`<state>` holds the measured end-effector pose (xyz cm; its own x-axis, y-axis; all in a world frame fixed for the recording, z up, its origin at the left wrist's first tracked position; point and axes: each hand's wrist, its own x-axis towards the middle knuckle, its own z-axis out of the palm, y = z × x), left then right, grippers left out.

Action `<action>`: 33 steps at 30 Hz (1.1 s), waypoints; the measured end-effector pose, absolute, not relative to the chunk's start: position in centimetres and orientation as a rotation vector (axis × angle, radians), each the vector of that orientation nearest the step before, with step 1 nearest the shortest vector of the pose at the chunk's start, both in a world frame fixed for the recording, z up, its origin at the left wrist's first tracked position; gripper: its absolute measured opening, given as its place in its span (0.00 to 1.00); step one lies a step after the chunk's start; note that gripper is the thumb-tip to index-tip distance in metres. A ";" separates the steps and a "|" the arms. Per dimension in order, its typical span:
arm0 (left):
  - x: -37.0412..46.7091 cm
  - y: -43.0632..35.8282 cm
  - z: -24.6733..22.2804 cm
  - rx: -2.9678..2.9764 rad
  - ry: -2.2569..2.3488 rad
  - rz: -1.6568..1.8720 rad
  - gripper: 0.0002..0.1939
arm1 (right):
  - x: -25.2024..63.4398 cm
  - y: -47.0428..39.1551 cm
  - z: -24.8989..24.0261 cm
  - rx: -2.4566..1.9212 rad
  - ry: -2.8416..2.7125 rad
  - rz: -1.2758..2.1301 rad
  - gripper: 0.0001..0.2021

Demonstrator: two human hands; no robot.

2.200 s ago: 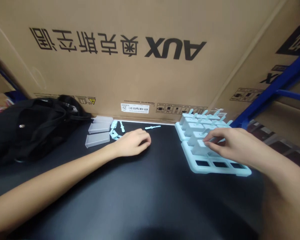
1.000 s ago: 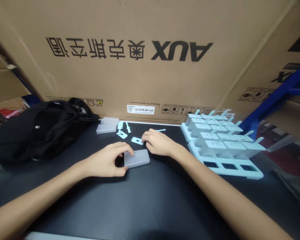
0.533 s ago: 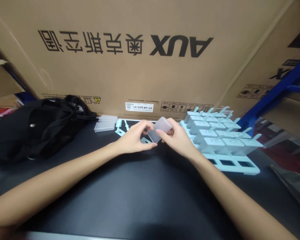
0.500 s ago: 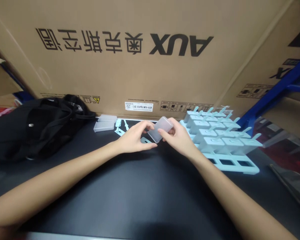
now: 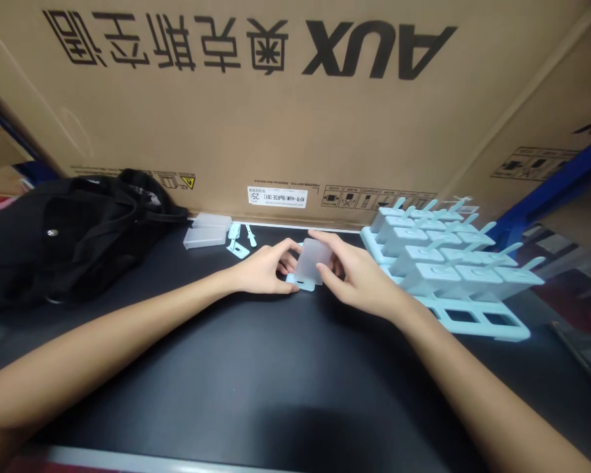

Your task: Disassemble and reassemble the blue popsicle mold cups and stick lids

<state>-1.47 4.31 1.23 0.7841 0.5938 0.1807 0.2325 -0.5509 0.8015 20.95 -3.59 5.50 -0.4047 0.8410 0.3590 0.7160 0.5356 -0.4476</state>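
My right hand [image 5: 352, 272] grips a translucent plastic mould [image 5: 312, 261] between thumb and fingers, with the mould upright over a light-blue piece [image 5: 301, 284] on the black table. Around that blue piece, at its left side, my left hand [image 5: 270, 268] has its thumb and fingers curved; its fingertips are partly hidden behind the mould. Two more translucent moulds [image 5: 205, 236] lie at the back left. Beside them are small light-blue parts [image 5: 237, 248] and a blue stick [image 5: 251, 235]. A light-blue rack [image 5: 497, 328] on the right holds several moulds with sticks.
A black bag [image 5: 79, 243] lies on the left of the black table [image 5: 217, 381]. Behind the table stands a large cardboard box [image 5: 276, 131]. A blue metal frame [image 5: 536, 197] is at the right, with clear plastic wrapping beyond the rack.
The held mould has turned more upright and now stands over the blue piece. My left hand has closed in around that piece. The view has shifted slightly.
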 end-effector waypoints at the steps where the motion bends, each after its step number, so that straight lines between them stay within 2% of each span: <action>1: -1.5 4.3 1.2 2.131 0.608 0.558 0.32 | 20.9 -3.6 5.3 -1.246 -2.240 0.309 0.27; 9: -1.7 4.6 0.7 2.142 0.582 0.596 0.35 | 20.5 -3.6 4.7 -1.151 -2.297 0.390 0.28; 20: -1.6 4.3 0.8 2.150 0.569 0.610 0.32 | 20.1 -3.5 4.3 -1.204 -2.257 0.374 0.28; 24: -1.5 4.0 1.3 2.121 0.575 0.634 0.28 | 19.7 -4.0 4.6 -1.162 -2.169 0.421 0.22; 27: -1.7 4.4 2.1 2.024 0.590 0.781 0.26 | 19.8 -3.8 4.5 -1.196 -1.988 0.448 0.15; 33: -2.2 5.5 4.3 1.793 0.548 1.145 0.28 | 21.0 -1.3 2.5 -1.402 -2.171 0.176 0.25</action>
